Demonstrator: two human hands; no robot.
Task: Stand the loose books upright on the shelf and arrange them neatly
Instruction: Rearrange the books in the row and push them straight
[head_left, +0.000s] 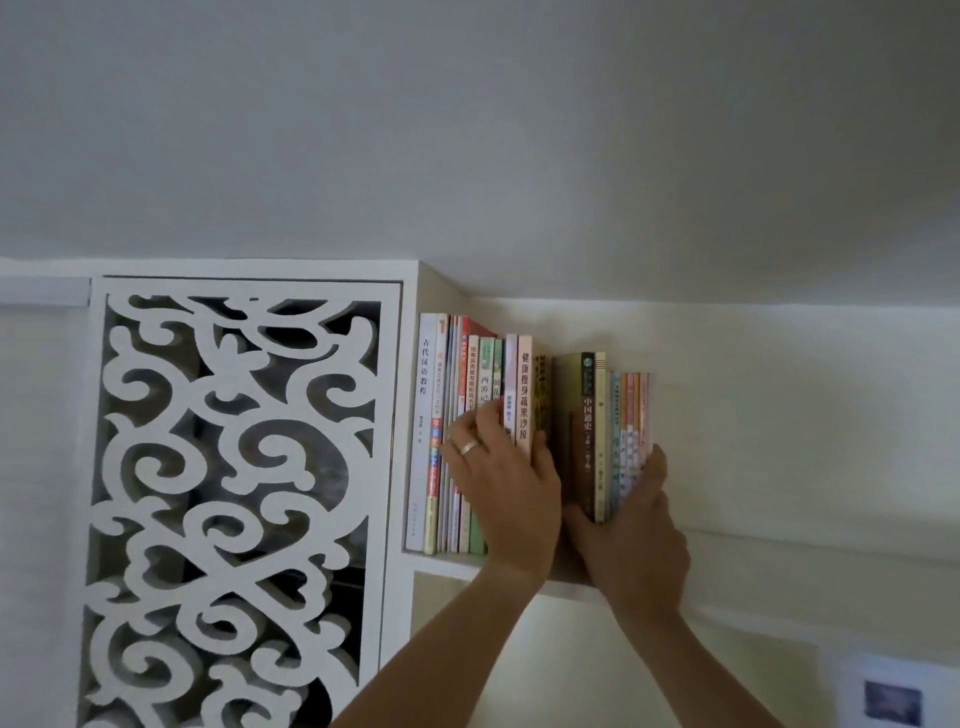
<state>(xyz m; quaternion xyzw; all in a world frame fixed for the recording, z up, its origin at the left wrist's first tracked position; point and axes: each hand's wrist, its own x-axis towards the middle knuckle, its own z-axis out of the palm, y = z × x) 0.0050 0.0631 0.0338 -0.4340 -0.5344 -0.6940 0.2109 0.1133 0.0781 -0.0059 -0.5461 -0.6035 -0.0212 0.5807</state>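
Observation:
Several books stand upright on a high white shelf (445, 564) in two groups. The left group (435, 415) runs from a white book to a pink one against the shelf's left wall. My left hand (501, 483), with a ring, lies over its spines, fingers bent and thumb hooked into the gap beside the pink book. The right group (588, 410) goes from a dark olive book to several thin pastel ones. My right hand (636, 540) grips it low down, thumb on its left side and fingers round its right side. A narrow gap separates the two groups.
A white carved lattice panel (234, 493) fills the space left of the shelf. Bare shelf back (789, 431) stretches to the right of the books. The ceiling is close above. A small picture (892, 699) hangs on the wall at the lower right.

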